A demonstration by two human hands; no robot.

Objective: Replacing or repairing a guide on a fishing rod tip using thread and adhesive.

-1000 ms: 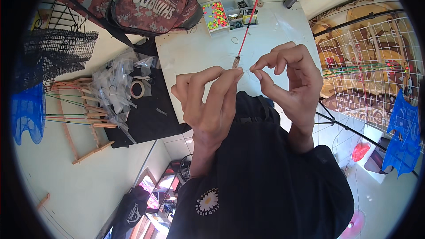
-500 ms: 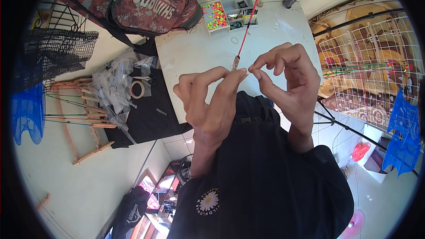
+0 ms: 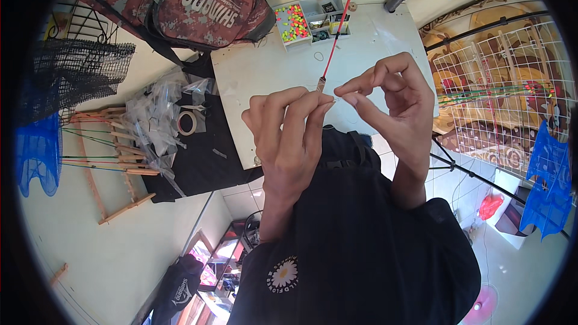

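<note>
My left hand [image 3: 286, 129] is raised over the table's near edge, thumb and forefinger pinched together. Facing it, my right hand [image 3: 400, 99] makes a pinch too, its fingertips a short gap from the left ones. Something tiny and pale shows between the two sets of fingertips, too small to name. A thin red rod [image 3: 335, 42] with a dark band slants down from the top edge. Its lower end meets a small flat brownish piece [image 3: 321, 83] just behind my left fingertips; whether my hand touches that piece I cannot tell.
On the white table [image 3: 259, 78] stand a tray of bright coloured beads [image 3: 293, 23], a grey compartment box [image 3: 319, 30] and a dark spool [image 3: 395, 1]. A camouflage bag [image 3: 205, 6] lies far left. Left are a tape roll [image 3: 186, 122] and plastic bags [image 3: 153, 114]; right, a white wire grid [image 3: 500, 84].
My left fingers have bent more, and their tips have dropped slightly. My right hand has shifted a little up and left, its fingertips still close to the left ones.
</note>
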